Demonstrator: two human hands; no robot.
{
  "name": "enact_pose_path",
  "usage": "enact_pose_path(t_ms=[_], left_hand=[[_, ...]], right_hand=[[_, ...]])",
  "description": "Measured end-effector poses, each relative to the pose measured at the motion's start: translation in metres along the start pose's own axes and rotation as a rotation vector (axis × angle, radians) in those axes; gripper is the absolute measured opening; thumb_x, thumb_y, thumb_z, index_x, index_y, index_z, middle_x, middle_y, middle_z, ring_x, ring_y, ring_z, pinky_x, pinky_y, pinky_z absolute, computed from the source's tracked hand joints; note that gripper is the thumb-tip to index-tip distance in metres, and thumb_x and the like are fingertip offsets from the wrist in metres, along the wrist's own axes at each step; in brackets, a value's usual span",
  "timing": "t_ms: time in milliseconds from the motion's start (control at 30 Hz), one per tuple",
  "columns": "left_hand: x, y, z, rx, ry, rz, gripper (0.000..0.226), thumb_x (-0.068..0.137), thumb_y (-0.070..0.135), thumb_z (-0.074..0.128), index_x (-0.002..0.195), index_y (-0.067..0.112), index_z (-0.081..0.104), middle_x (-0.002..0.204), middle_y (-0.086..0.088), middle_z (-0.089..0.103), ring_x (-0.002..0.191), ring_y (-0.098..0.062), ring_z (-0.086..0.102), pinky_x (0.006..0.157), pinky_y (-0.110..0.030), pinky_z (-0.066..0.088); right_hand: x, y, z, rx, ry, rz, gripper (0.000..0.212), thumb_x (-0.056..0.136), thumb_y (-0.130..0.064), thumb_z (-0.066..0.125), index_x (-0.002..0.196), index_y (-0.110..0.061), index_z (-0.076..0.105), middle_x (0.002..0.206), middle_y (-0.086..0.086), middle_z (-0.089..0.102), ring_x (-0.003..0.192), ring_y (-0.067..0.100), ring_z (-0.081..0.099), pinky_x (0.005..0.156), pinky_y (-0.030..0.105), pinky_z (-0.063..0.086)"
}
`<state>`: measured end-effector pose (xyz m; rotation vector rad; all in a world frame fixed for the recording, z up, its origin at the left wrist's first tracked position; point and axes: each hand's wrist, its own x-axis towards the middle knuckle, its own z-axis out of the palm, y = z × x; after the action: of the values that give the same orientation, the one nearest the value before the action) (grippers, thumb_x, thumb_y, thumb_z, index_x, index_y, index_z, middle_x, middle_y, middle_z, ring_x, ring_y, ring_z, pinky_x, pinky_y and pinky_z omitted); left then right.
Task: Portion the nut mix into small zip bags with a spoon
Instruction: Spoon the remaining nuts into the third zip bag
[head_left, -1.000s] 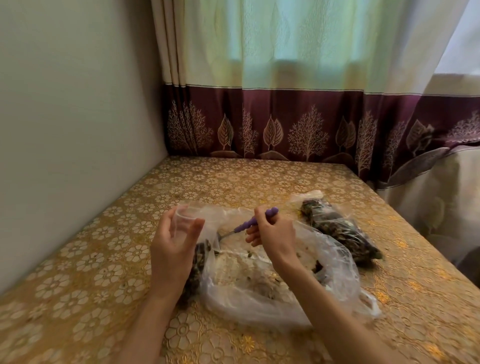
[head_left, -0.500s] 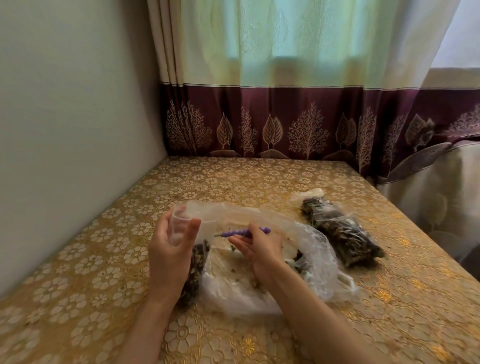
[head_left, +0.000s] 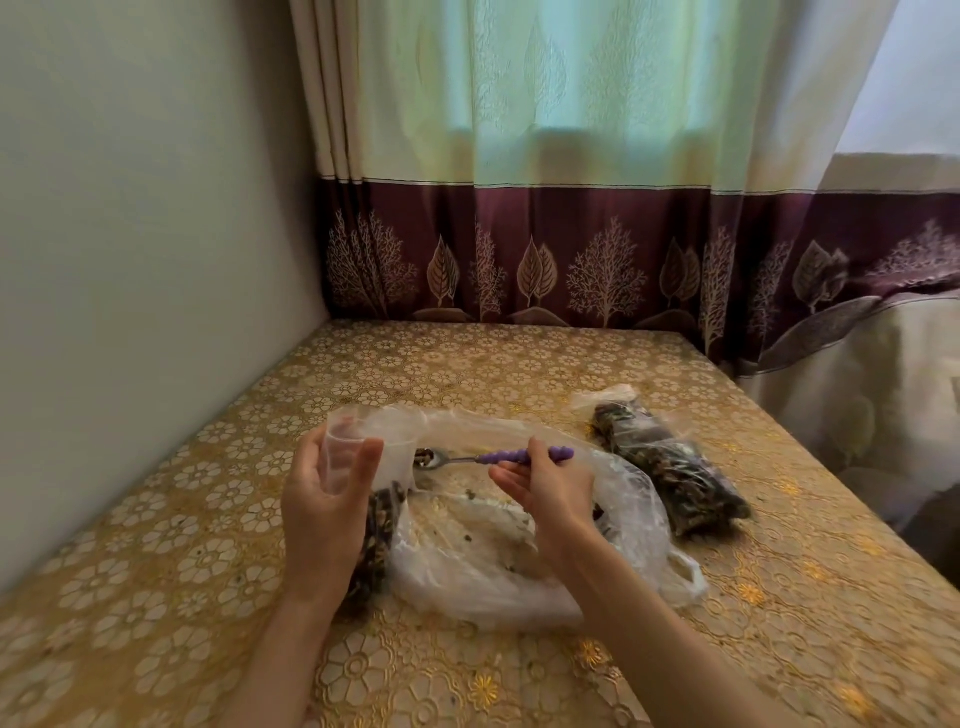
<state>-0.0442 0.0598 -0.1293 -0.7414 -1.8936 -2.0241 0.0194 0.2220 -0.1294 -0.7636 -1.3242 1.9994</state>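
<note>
The left hand holds a small zip bag up by its top, with the thumb on one side and the fingers on the other, so the mouth of the bag stays wide. The bottom of this small bag is dark with nut mix and hangs down beside the left wrist. The right hand pinches the purple handle of a spoon between the thumb and the fingers. The spoon lies almost flat in the air. Its shiny bowl points to the left and has a little nut mix in it, and it sits right at the mouth of the small bag. Under both hands lies a big clear bag, crumpled and open, with bits of nut mix stuck inside it. To the right of the big bag, near it, a filled bag lies flat, packed with dark nut mix. All the bags rest on a surface with a gold flower cover. A curtain with a dark red band of trees and leaves hangs behind it.
</note>
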Motion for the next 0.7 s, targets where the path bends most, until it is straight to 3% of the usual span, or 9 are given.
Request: enact_pose_path(t_ms=[100, 267, 500, 700], left_hand=[[0.0, 0.0, 0.0, 0.002, -0.023, 0.004, 0.089, 0.056, 0.085, 0.049, 0.116, 0.021, 0.052, 0.092, 0.008, 0.063, 0.073, 0.011, 0.061, 0.055, -0.004, 0.045], [0.001, -0.005, -0.002, 0.015, -0.05, -0.022, 0.11, 0.05, 0.089, 0.05, 0.129, 0.012, 0.047, 0.106, -0.005, 0.065, 0.074, -0.001, 0.061, 0.054, -0.007, 0.047], [0.001, -0.003, 0.0, 0.021, -0.057, -0.031, 0.104, 0.049, 0.09, 0.049, 0.123, 0.016, 0.051, 0.096, 0.009, 0.063, 0.077, 0.012, 0.06, 0.058, -0.004, 0.045], [0.001, -0.003, 0.0, 0.001, -0.061, -0.028, 0.108, 0.049, 0.089, 0.051, 0.125, 0.011, 0.05, 0.094, 0.008, 0.063, 0.075, 0.01, 0.061, 0.058, -0.005, 0.045]], right_hand=[[-0.006, -0.011, -0.005, 0.016, -0.003, -0.079, 0.047, 0.101, -0.019, 0.043, 0.07, 0.004, 0.07, 0.074, 0.017, 0.073, 0.052, 0.014, 0.064, 0.051, 0.019, 0.054], [-0.024, -0.044, -0.009, 0.061, -0.05, -0.271, 0.053, 0.1, -0.023, 0.044, 0.056, -0.007, 0.069, 0.074, 0.019, 0.072, 0.05, 0.014, 0.062, 0.051, 0.019, 0.054], [-0.051, -0.076, 0.001, -0.052, -0.214, -0.599, 0.035, 0.099, -0.016, 0.044, 0.075, 0.001, 0.062, 0.071, 0.013, 0.073, 0.051, 0.018, 0.061, 0.047, 0.022, 0.051], [-0.059, -0.077, 0.001, -0.239, -0.345, -0.792, 0.031, 0.097, -0.007, 0.046, 0.072, -0.012, 0.064, 0.068, 0.001, 0.073, 0.05, 0.018, 0.063, 0.048, 0.023, 0.053]])
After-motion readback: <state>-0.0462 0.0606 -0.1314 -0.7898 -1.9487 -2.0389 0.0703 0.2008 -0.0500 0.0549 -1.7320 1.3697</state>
